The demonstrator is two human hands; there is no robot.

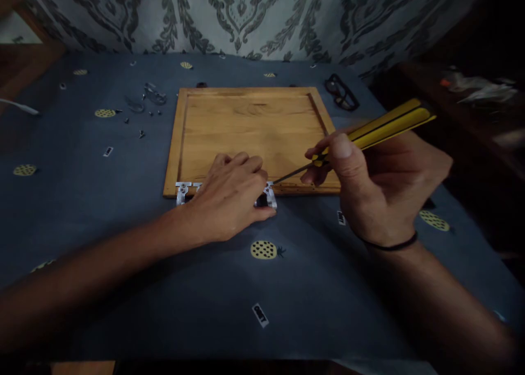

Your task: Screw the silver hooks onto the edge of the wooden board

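Observation:
A wooden panel [254,129] with a raised frame lies flat on the table. Along its near edge sits a silvery metal fitting [270,197], with bracket-like ends showing on both sides of my left hand [233,192]. That hand is closed over the fitting's middle, fingers curled on the panel and thumb along the front; what lies under the palm is hidden. My right hand [369,173] grips a yellow and black screwdriver [389,124] by its handle. The screwdriver's shaft slants down to the left, its tip at or very near the fitting's right end.
Several small screws [141,134] and some loose metal pieces [155,93] lie left of the panel. Black-framed glasses [342,93] rest beyond its right corner. A white cable [20,107] reaches in from the left. Patterned fabric [241,19] rises behind the dark blue tablecloth [197,304].

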